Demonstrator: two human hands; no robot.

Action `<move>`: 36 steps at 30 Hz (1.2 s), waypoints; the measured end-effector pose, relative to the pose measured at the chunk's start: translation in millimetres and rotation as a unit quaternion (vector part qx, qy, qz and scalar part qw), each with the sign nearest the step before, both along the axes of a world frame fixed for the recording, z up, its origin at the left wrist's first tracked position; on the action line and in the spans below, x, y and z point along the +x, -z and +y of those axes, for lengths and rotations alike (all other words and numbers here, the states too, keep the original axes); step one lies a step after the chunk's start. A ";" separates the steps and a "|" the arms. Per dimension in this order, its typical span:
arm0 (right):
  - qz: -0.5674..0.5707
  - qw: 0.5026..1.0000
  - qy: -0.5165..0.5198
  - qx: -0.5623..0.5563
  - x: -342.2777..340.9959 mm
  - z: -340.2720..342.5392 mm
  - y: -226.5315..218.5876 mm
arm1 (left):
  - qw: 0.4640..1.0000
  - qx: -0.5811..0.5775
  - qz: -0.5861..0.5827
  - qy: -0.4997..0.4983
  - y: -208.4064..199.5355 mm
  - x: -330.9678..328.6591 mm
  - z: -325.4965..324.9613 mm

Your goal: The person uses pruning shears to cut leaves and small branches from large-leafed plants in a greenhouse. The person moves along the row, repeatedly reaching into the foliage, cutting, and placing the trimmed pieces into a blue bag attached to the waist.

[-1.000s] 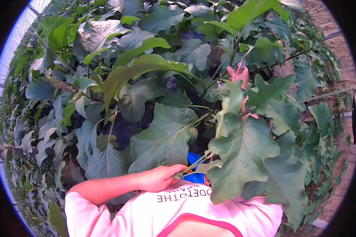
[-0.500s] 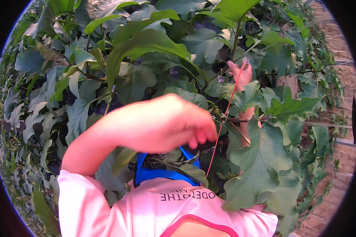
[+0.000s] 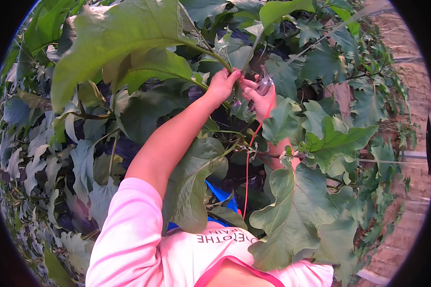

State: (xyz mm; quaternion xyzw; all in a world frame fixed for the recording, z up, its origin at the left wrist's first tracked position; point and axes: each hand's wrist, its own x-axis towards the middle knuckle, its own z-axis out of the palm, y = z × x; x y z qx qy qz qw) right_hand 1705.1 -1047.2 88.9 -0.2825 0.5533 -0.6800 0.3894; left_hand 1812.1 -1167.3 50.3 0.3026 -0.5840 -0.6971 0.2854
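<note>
Upper middle, my left hand (image 3: 223, 85) is closed around a green stem (image 3: 220, 59) of a broad-leaved plant, just below its large leaf (image 3: 124, 36). Close beside it, my right hand (image 3: 262, 101) is closed, its fingertips almost meeting my left ones. A small shiny, clear or metallic piece (image 3: 266, 84) shows at the right fingers; its exact kind is unclear. From there a thin red cord (image 3: 247, 177) runs down toward my chest. Below the hands hangs a small purple flower (image 3: 237, 103). Leaves partly cover my right forearm.
Dense lobed leaves (image 3: 297, 201) surround both arms. A blue open-topped bag or pouch (image 3: 221, 195) sits against my chest, partly behind leaves. Pale wires (image 3: 392, 162) cross at the right, above a brownish ground strip (image 3: 400, 95).
My left hand has swung up and away from my chest to the stem. My right hand has moved left and slightly down, bringing the shiny piece and cord beside it.
</note>
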 end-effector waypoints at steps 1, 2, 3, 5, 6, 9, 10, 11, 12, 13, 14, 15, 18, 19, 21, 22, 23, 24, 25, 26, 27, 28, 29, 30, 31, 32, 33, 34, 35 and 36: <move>0.036 0.999 -0.002 -0.036 3.5 4.9 -7.4 | 1.000 -0.011 -0.018 -0.001 -4.1 -1.7 -0.9; 0.030 0.998 -0.033 -0.052 6.3 12.7 -18.4 | 0.999 -0.022 -0.034 -0.004 -7.6 -3.0 -1.8; 0.023 0.995 -0.070 -0.069 12.7 18.5 -30.6 | 1.000 -0.017 0.002 -0.015 -1.3 -3.1 -8.0; 0.017 0.986 -0.141 -0.083 20.6 32.5 -53.9 | 0.999 0.014 0.015 -0.025 -0.1 -1.3 -17.9; 0.015 0.985 -0.149 -0.087 19.8 37.8 -52.8 | 0.999 0.030 0.022 -0.028 -4.9 0.3 -20.5; 0.133 0.991 -0.012 -0.031 -2.3 45.1 -35.8 | 0.994 0.093 0.049 0.019 -6.4 11.3 -15.7; 0.155 0.986 0.052 -0.008 -13.4 40.6 -28.8 | 0.989 0.117 0.080 0.042 -4.2 15.2 -11.6; 0.088 0.990 0.102 -0.033 -22.9 36.6 -23.5 | 0.985 0.121 0.091 0.085 -6.8 18.8 -3.6; 0.054 0.987 0.137 -0.058 -31.4 26.5 -23.2 | 0.983 0.093 0.102 0.119 -5.3 20.2 1.8; 0.134 0.979 0.152 -0.016 -39.4 25.5 -24.0 | 0.984 0.084 0.087 0.134 -2.5 22.1 13.0; 0.215 0.961 0.169 0.027 -47.4 23.5 -31.5 | 0.983 0.074 0.075 0.151 -5.9 21.8 23.4; 0.223 0.948 0.195 0.115 -41.9 17.6 -48.1 | 0.982 0.036 0.075 0.170 -7.8 22.9 28.8; 0.030 0.984 0.147 0.101 -34.9 6.6 -58.3 | 0.975 -0.007 0.111 0.193 -12.4 18.4 46.5; 0.028 0.987 0.143 0.073 -28.4 7.8 -66.1 | 0.978 0.012 0.105 0.181 -15.0 16.6 53.5; -0.016 0.989 0.145 0.026 -18.1 10.4 -70.2 | 0.983 0.003 0.112 0.142 -23.2 18.9 64.9; -0.039 0.989 0.142 0.001 -12.7 10.6 -73.5 | 0.976 0.052 0.161 0.134 -3.2 14.6 64.1; -0.047 0.987 0.157 -0.008 -5.4 16.9 -76.8 | 0.981 0.030 0.135 0.138 -0.7 15.2 66.3; -0.042 0.984 0.172 -0.028 -2.9 20.7 -80.3 | 0.984 0.008 0.110 0.141 1.4 16.2 67.4; -0.037 0.980 0.187 -0.049 -1.7 23.7 -84.2 | 0.980 0.021 0.124 0.155 3.1 16.9 69.2; -0.032 0.976 0.202 -0.068 1.3 26.6 -89.5 | 0.975 0.037 0.138 0.169 1.9 17.8 72.3; -0.030 0.970 0.219 -0.096 6.7 28.8 -96.0 | 0.970 0.052 0.152 0.183 0.4 18.1 76.3; 0.000 0.965 0.232 -0.124 10.6 28.6 -100.6 | 0.967 0.002 0.168 0.191 1.4 16.9 79.4; 0.032 0.957 0.245 -0.152 13.5 28.6 -104.3 | 0.972 -0.060 0.142 0.179 2.7 17.8 84.6; 0.064 0.946 0.264 -0.176 16.1 31.3 -111.3 | 0.970 -0.116 0.129 0.173 1.6 16.3 92.3; 0.073 0.949 0.248 -0.179 19.4 37.9 -119.8 | 0.965 -0.170 0.118 0.163 0.5 12.6 100.1; 0.133 0.958 0.225 -0.122 21.2 43.5 -125.8 | 0.969 -0.181 0.091 0.139 -11.6 14.9 108.5; 0.197 0.957 0.202 -0.066 21.9 50.1 -131.5 | 0.954 -0.269 0.080 0.106 -13.8 14.9 113.2; 0.238 0.962 0.125 -0.035 28.3 49.1 -143.5 | 0.929 -0.361 0.059 0.055 -17.2 26.9 109.2; 0.292 0.954 0.042 -0.046 21.7 55.0 -144.6 | 0.951 -0.302 0.042 0.058 -16.0 32.2 114.7; 0.271 0.958 -0.034 -0.082 14.6 58.8 -142.4 | 0.968 -0.242 0.024 0.060 -16.1 33.0 118.5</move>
